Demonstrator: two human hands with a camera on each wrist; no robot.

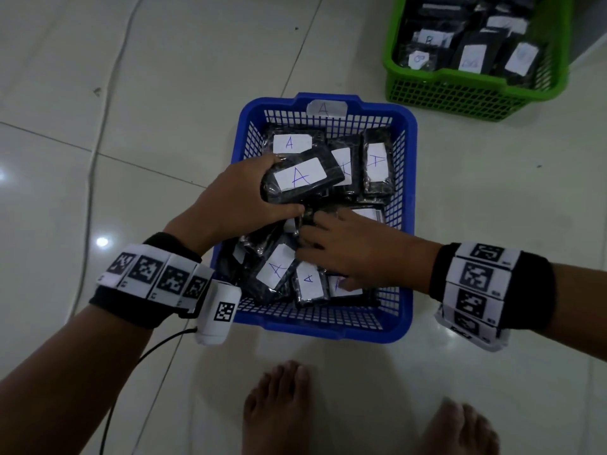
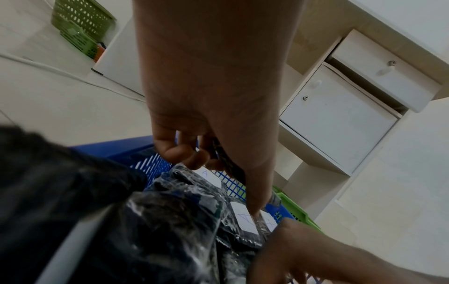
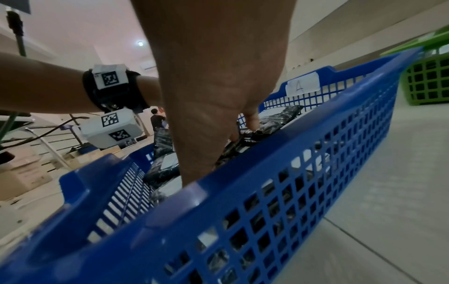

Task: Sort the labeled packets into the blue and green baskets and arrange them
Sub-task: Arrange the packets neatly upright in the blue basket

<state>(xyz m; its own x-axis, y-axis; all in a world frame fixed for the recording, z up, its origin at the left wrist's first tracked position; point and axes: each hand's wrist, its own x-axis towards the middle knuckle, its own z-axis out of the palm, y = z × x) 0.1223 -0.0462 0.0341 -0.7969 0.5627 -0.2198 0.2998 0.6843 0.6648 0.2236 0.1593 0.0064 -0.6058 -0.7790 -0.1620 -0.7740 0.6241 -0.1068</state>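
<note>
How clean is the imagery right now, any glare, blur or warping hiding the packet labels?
Head view: dim, lamp glare on the floor tiles, "A" on the held packet sharp, green basket labels soft. Left wrist view: dark blurred wristband fills the corner, furniture tilted. Right wrist view: blue basket rim bowed and blurred.

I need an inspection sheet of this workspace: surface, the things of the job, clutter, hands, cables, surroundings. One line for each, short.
Surface: glossy pale tiled floor; both baskets stand on it.
Job's things: blue plastic mesh basket tagged A, holding black plastic-wrapped packets with white A labels; green plastic mesh basket at upper right with more labelled black packets.
Clutter: nothing seen.
Hands: left hand grips an A-labelled black packet above the blue basket; right hand reaches into the pile, its fingers hidden among the packets.
Cables: black cable from the left wrist camera; pale cord along the floor.
Surroundings: white cabinet with a knobbed door; bare feet near the blue basket.
</note>
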